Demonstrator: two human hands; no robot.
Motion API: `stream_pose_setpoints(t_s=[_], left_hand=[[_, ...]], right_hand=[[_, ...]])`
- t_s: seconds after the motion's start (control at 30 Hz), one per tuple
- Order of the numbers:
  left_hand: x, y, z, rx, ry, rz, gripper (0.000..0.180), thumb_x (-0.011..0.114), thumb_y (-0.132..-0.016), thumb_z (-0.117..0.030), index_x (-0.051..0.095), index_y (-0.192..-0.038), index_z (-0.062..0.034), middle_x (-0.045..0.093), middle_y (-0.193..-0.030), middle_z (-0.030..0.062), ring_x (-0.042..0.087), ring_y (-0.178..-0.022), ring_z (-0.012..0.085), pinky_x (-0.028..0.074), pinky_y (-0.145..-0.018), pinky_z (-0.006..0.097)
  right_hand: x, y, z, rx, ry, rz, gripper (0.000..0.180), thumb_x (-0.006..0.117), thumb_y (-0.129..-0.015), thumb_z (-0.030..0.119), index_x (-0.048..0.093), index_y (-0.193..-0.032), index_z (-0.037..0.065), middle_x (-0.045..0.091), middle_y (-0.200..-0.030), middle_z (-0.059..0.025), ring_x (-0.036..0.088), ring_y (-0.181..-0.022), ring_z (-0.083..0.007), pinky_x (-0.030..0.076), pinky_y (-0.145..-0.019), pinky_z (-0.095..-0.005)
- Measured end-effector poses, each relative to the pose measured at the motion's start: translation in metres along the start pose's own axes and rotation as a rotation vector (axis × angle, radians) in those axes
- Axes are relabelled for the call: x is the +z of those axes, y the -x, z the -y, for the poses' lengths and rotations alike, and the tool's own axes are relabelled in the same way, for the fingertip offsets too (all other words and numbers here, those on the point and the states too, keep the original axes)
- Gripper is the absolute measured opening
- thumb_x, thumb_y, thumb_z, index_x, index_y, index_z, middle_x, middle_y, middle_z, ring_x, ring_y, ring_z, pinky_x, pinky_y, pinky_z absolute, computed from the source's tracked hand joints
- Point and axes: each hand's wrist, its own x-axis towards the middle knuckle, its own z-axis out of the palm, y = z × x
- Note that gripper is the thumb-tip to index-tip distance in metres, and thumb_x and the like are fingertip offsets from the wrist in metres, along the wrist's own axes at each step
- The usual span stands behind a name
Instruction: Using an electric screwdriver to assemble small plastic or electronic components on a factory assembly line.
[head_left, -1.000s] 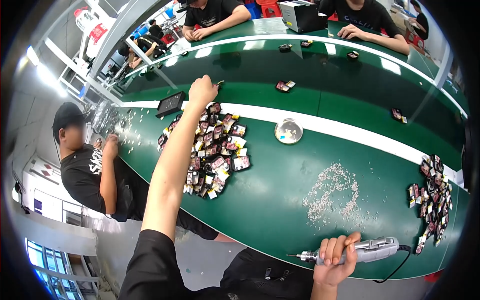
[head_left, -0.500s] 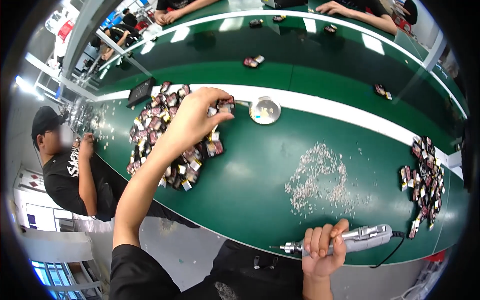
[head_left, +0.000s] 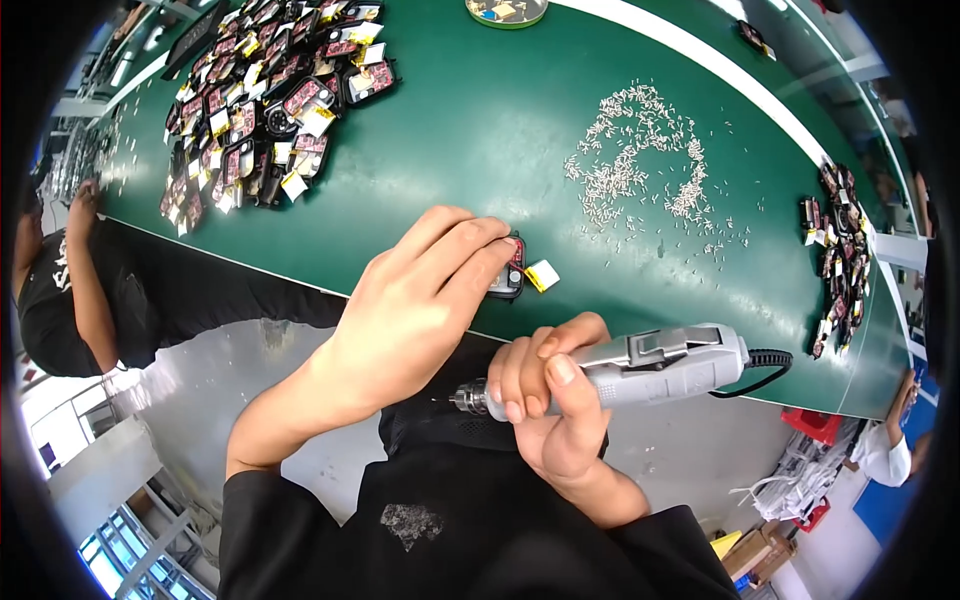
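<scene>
My left hand (head_left: 420,290) has its fingers closed over a small black device casing (head_left: 508,285) at the near edge of the green table. A red circuit board shows inside the casing, and a white-and-yellow battery pouch (head_left: 542,276) hangs out beside it. The fingers hide most of this device. Wrapped in my right hand (head_left: 555,410) is a grey electric screwdriver (head_left: 670,365), its bit pointing left below my left hand. Farther up the table lies a scatter of tiny silver screws (head_left: 612,180).
A big heap of similar open devices (head_left: 270,110) lies at the left, a smaller heap (head_left: 842,260) at the right. A round dish (head_left: 508,14) stands at the far edge. A co-worker (head_left: 80,270) sits at the left. The screwdriver's black cord (head_left: 770,370) runs rightward.
My left hand has come from the heap to the table's near edge, bringing a device. My right hand with the screwdriver has shifted left and up. The view has tilted downward.
</scene>
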Motion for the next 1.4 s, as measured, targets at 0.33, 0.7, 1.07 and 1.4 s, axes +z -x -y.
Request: stream_pose_setpoints(t_s=[0.33,0.7,1.07,1.4], left_hand=[[0.014,0.01,-0.014,0.138,-0.063,-0.073,0.032,0.062,-0.058,-0.002,0.061,-0.088,0.0103,0.061,-0.095,0.0183,0.061,-0.08,0.0299,0.054,-0.063,0.034],[0.027,0.017,-0.014,0.198,-0.104,-0.159,0.028,0.064,-0.06,0.002,0.06,-0.085,0.0126,0.061,-0.092,0.0196,0.061,-0.079,0.0302,0.054,-0.062,0.034],[0.036,0.019,-0.007,0.243,-0.078,-0.248,0.03,0.066,-0.057,0.002,0.059,-0.083,0.0141,0.062,-0.087,0.0213,0.061,-0.073,0.031,0.054,-0.058,0.033],[0.025,0.021,-0.012,0.207,-0.032,-0.117,0.036,0.066,-0.057,0.001,0.059,-0.089,0.0134,0.062,-0.095,0.0224,0.061,-0.08,0.0342,0.055,-0.062,0.036]], right_hand=[[0.008,0.009,-0.01,0.046,0.017,-0.174,0.012,0.053,-0.089,0.002,0.046,-0.098,0.0,0.054,-0.08,-0.0101,0.051,-0.064,-0.0159,0.044,-0.06,-0.0302],[-0.008,-0.019,0.061,-0.025,0.149,0.173,0.017,0.055,-0.09,0.021,0.044,-0.092,0.008,0.043,-0.058,-0.002,0.045,-0.044,-0.014,0.042,-0.05,-0.0296],[-0.023,0.005,0.012,0.052,0.171,0.075,0.013,0.051,-0.088,0.005,0.043,-0.098,0.0,0.055,-0.077,-0.0144,0.055,-0.067,-0.0202,0.048,-0.065,-0.0336],[-0.018,0.01,0.006,0.029,0.156,-0.03,0.016,0.051,-0.089,0.008,0.043,-0.099,-0.002,0.056,-0.079,-0.0146,0.057,-0.07,-0.0213,0.049,-0.067,-0.0347]])
